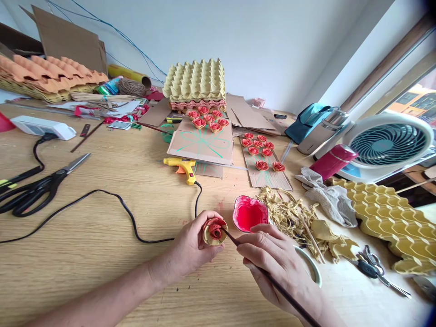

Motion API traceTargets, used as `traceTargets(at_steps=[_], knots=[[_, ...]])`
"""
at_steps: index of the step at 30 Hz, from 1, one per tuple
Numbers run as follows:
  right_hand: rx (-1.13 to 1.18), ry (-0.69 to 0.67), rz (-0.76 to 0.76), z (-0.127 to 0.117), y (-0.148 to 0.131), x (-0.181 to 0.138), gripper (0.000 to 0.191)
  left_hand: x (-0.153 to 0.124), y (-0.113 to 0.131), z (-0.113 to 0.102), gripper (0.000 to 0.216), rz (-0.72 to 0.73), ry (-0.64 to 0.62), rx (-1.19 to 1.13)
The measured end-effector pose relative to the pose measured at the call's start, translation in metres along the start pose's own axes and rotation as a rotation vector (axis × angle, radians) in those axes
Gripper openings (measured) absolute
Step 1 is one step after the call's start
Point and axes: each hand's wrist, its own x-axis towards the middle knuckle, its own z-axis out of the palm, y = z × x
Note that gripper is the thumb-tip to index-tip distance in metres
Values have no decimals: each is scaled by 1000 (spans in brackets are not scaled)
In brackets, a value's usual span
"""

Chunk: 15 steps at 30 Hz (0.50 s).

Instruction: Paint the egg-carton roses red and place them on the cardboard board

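My left hand (190,247) is closed around a small egg-carton rose (214,231), yellow outside with its inner petals partly red. My right hand (275,263) pinches a thin dark paintbrush (272,284) whose tip touches the rose's centre. Just beyond the rose sits a small dish of red paint (250,213) on the wooden table (102,245).
Finished red roses (260,152) lie on cardboard pieces. A yellow glue gun (182,166) with a black cord, black scissors (32,190), stacked egg trays (195,84), yellow carton scraps (289,213), a cloth (329,195), a fan (386,145), a red bottle (333,161) and small scissors (374,265) surround me.
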Motion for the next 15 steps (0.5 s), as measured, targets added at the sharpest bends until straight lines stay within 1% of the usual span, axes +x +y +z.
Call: traceTargets(at_steps=[5,9,12,15], knots=[[-53,39,-14,-4,4,-1,25,0,-2,-1,45,-61,-13,-1],[-43,63,-30,-7,3,0,24,1,-6,-2,46,-62,0,22],[-14,37,-33,-5,2,1,20,1,-6,-1,46,-51,8,20],[-10,18,-36,-4,3,1,23,1,-3,-1,45,-62,7,2]])
